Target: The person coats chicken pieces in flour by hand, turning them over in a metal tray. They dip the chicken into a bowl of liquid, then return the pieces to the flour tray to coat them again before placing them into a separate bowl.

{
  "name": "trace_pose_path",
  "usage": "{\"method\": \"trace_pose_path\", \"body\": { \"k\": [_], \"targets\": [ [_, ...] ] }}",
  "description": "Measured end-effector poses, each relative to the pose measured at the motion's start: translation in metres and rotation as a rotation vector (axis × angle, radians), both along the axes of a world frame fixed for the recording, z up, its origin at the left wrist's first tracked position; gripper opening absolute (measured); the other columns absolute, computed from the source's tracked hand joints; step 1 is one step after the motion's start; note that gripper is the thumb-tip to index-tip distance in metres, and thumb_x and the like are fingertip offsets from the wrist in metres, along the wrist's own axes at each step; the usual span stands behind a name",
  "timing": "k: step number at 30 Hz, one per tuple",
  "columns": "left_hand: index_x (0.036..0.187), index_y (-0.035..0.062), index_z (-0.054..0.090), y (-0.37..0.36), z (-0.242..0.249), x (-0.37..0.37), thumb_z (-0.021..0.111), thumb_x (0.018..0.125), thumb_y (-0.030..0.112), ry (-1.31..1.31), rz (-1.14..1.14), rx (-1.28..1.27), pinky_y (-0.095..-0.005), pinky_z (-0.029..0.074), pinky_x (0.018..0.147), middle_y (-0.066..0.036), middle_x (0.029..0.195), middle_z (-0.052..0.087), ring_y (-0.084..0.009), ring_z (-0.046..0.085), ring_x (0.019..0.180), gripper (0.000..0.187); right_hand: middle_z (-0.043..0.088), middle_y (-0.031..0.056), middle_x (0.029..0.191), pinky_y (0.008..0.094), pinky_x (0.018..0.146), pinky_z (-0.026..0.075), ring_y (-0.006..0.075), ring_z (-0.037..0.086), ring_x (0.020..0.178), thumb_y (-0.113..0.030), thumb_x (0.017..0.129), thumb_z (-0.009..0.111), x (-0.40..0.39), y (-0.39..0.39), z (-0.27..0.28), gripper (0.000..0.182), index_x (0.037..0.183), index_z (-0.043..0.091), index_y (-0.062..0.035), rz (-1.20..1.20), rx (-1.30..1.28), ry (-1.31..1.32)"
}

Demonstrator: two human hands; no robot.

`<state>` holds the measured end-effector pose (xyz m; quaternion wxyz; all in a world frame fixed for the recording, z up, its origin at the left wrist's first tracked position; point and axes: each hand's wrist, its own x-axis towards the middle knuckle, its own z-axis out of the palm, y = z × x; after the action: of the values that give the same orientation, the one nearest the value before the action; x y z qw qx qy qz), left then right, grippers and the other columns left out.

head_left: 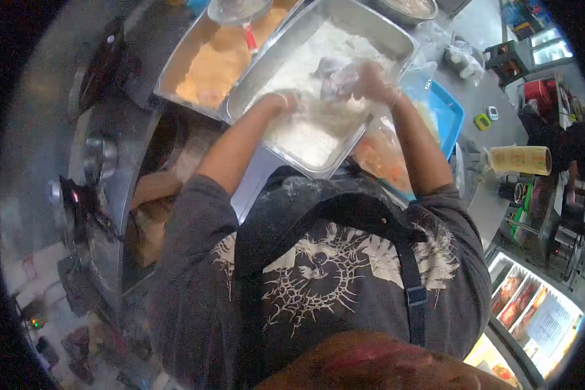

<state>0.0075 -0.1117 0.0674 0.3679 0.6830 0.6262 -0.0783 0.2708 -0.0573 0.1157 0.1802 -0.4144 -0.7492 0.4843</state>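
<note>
A deep metal tray point(406, 49) holds white powder that looks like flour point(305, 133). Over its near left part is my left hand point(283, 103), smeared by motion, with the fingers down at the powder. Farther right, my right hand point(374, 83) is over the same tray, also blurred. Close beside its fingers is a pale, powder-coated lump point(337, 77); whether I grip it I cannot make out. Something clear, like a thin plastic glove, shows at the right wrist.
Left of the flour stands a metal tray of orange crumbs point(211, 68), with a red-handled sieve point(250, 38) across it. On the right are a clear bag of orange pieces point(382, 159), a blue tray point(454, 110), small timers point(482, 121) and a yellow roll point(520, 160).
</note>
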Motion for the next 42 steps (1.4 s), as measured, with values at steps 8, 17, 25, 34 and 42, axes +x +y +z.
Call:
{"method": "trace_pose_path", "body": {
  "k": [8, 17, 25, 34, 42],
  "targets": [
    [0.116, 0.0056, 0.061, -0.067, 0.02, 0.084, 0.059, 0.082, 0.021, 0.287, -0.474, -0.239, -0.0391, 0.052, 0.078, -0.016, 0.104, 0.067, -0.0239, 0.066, 0.089, 0.038, 0.068, 0.0094, 0.089, 0.0328, 0.065, 0.05, 0.0177, 0.063, 0.076, -0.039, 0.098, 0.043, 0.018, 0.044, -0.028, 0.044, 0.094, 0.067, -0.0021, -0.15, 0.08, -0.058],
    [0.116, 0.0019, 0.058, 0.001, -0.022, 0.064, 0.065, 0.083, 0.032, -0.291, -0.088, -0.015, -0.0404, 0.049, 0.081, -0.02, 0.099, 0.066, -0.028, 0.063, 0.086, 0.046, 0.066, 0.0149, 0.084, 0.04, 0.07, 0.049, 0.0283, 0.063, 0.076, -0.042, 0.075, 0.069, 0.012, 0.022, 0.039, 0.04, 0.089, 0.068, -0.0042, -0.18, 0.491, -0.455],
    [0.116, 0.0073, 0.06, 0.037, 0.013, 0.064, 0.058, 0.087, 0.04, 0.071, -0.252, 0.144, -0.0411, 0.047, 0.085, -0.022, 0.108, 0.063, -0.0372, 0.061, 0.098, 0.044, 0.064, 0.0158, 0.083, 0.0384, 0.072, 0.05, 0.0274, 0.062, 0.078, -0.04, 0.07, 0.076, 0.024, 0.047, 0.015, 0.046, 0.09, 0.064, -0.0004, -0.296, 0.711, -0.303],
    [0.127, 0.0136, 0.055, 0.056, -0.061, 0.083, 0.048, 0.09, 0.04, 0.242, -0.303, 0.241, -0.0417, 0.046, 0.091, -0.019, 0.121, 0.059, -0.033, 0.059, 0.107, 0.046, 0.067, 0.0124, 0.088, 0.035, 0.072, 0.052, 0.0253, 0.063, 0.079, -0.035, 0.071, 0.073, 0.036, 0.05, 0.027, 0.041, 0.097, 0.066, -0.0039, -0.233, 0.552, -0.394],
    [0.112, 0.0062, 0.065, 0.02, -0.054, 0.113, 0.053, 0.086, 0.027, 0.139, -0.605, -0.006, -0.0406, 0.044, 0.095, -0.02, 0.118, 0.061, -0.0316, 0.059, 0.107, 0.036, 0.068, 0.012, 0.089, 0.0348, 0.071, 0.052, 0.0217, 0.065, 0.079, -0.032, 0.074, 0.071, 0.04, 0.05, 0.04, 0.034, 0.094, 0.068, -0.0047, -0.247, 0.524, -0.319]
  ]
}}
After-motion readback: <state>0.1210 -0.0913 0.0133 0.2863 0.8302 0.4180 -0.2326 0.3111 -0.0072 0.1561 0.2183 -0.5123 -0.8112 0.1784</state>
